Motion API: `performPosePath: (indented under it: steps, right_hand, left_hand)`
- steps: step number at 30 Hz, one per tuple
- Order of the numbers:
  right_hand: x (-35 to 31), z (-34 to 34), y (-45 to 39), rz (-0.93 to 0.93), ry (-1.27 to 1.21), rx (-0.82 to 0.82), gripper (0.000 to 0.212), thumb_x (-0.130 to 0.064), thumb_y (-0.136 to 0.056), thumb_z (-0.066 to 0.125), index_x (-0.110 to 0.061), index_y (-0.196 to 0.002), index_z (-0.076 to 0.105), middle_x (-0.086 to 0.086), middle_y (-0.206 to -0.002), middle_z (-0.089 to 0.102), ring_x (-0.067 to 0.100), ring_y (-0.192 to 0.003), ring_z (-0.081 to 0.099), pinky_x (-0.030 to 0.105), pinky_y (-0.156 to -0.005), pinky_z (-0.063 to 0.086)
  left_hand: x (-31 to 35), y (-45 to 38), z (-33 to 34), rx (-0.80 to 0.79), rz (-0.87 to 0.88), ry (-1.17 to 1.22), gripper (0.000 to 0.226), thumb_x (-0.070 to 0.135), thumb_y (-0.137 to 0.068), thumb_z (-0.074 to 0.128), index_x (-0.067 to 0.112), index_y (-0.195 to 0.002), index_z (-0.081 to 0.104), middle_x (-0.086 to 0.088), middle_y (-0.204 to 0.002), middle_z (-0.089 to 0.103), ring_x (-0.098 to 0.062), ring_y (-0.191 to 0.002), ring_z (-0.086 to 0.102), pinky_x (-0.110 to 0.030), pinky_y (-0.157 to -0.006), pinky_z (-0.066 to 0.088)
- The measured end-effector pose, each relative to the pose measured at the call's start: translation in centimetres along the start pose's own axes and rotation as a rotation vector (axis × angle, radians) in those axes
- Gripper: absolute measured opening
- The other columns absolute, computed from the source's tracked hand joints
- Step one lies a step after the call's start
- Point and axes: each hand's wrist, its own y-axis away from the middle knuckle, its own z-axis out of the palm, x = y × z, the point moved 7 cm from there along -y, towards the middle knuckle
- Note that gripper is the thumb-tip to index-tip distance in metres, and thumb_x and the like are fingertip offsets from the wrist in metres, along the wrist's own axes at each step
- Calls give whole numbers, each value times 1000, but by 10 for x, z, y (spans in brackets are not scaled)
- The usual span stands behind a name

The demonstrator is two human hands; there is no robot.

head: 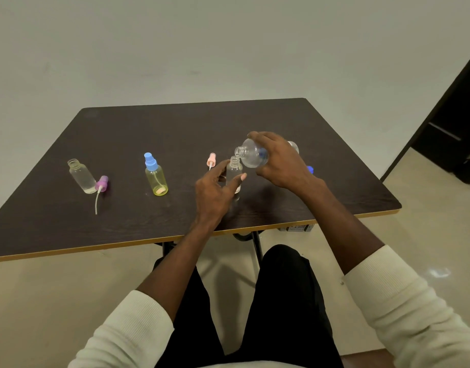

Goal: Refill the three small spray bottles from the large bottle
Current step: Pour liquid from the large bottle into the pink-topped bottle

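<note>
- The right hand (pixel 279 160) grasps the large bottle (pixel 252 155), tipped near horizontal; its long axis runs 3-to-9 o'clock, mouth toward 9 o'clock.
- The open small bottle (pixel 234 176) stands upright on the counter (pixel 149 128); its neck sits just at 7 o'clock of that mouth.
- The left hand (pixel 215 192) holds this bottle, fingers (pixel 239 179) curled loosely round its body.
- Judgement: the mouth should sit directly over the neck before tipping further.

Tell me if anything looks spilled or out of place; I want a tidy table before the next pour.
No spill shows. The purple spray head lies on the table, its tube trailing, beside its uncapped clear bottle. A pink spray head also lies loose behind the left hand.
</note>
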Motion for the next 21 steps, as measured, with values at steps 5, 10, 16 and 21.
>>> performPosePath:
  steps: [5, 10, 16, 21]
  right_hand:
    - [8, -10, -2, 123, -235, 124, 57, -16, -69, 80, -20, -120, 55, -1, -111, 63, 13, -95, 58, 13, -74, 42]
    - [27, -7, -2, 290, -506, 242, 55, -20, -63, 86, -21, -112, 60, -6, -104, 67, 13, -94, 63, 24, -80, 53]
    - [35, 13, 4, 336, -652, 254, 54, -14, -63, 86, -20, -111, 62, -4, -103, 69, 12, -95, 66, 33, -85, 57]
    - [39, 16, 7, 356, -670, 273, 51, -13, -67, 85, -23, -110, 59, -10, -102, 66, 7, -94, 64, 18, -81, 54]
  left_hand:
    - [-12, -1, 2, 23, -48, 27, 43, 24, -84, 83, 16, -124, 71, 54, -90, 54, -8, -88, 64, -36, -82, 59]
    - [-11, -1, 2, 36, -53, 27, 45, 23, -85, 82, 16, -127, 68, 63, -91, 47, 7, -84, 62, -27, -84, 58]
    - [-8, -1, -1, 51, -56, 66, 45, 22, -85, 82, 39, -122, 63, 51, -91, 59, 8, -88, 65, -20, -81, 54]
    - [-8, -2, -3, 76, -44, 63, 49, 22, -85, 82, 38, -123, 56, 37, -95, 62, 9, -91, 65, -16, -82, 52]
